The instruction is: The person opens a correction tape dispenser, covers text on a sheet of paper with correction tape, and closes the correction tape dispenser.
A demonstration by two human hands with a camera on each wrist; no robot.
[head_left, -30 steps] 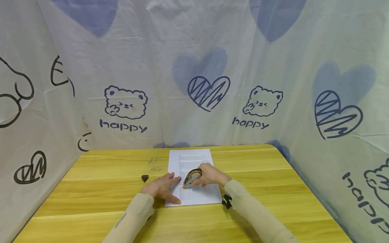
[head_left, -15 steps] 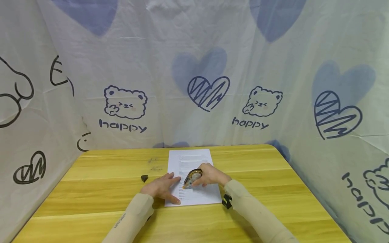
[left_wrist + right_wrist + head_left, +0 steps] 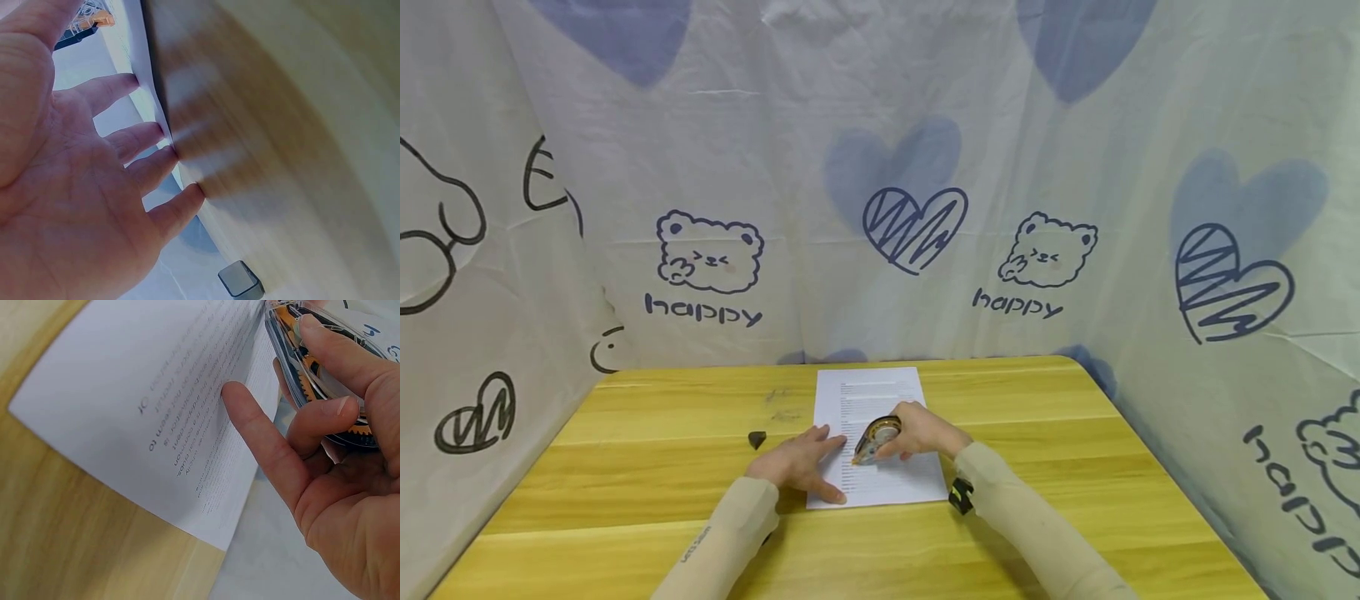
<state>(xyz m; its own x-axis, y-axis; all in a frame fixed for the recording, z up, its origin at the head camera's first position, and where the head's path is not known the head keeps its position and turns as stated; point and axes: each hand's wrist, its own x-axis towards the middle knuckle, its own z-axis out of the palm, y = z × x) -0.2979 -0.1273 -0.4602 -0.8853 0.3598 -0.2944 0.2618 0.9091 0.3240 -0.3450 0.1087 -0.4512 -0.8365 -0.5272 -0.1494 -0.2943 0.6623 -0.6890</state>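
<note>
Left sleeve (image 3: 718, 537) is pale beige, bearing small dark lettering (image 3: 696, 544) along the forearm. Right sleeve (image 3: 1037, 525) matches; a black fitting (image 3: 961, 497) with yellow-green mark sits by its cuff. Left hand (image 3: 801, 465) and right hand (image 3: 922, 432) are bare.

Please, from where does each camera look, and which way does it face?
Head: worn on the head, facing forward and down at wood-grain table, printed sheet and correction tape dispenser; left hand, right hand and sleeves show.
Left wrist: on that wrist, facing along the palm to the sheet's edge and a small dark cap-like piece; palm and fingers show.
Right wrist: on that wrist, facing the sheet's print and the dispenser; that hand's palm and fingers show.
Head and right wrist both show the dispenser.
</note>
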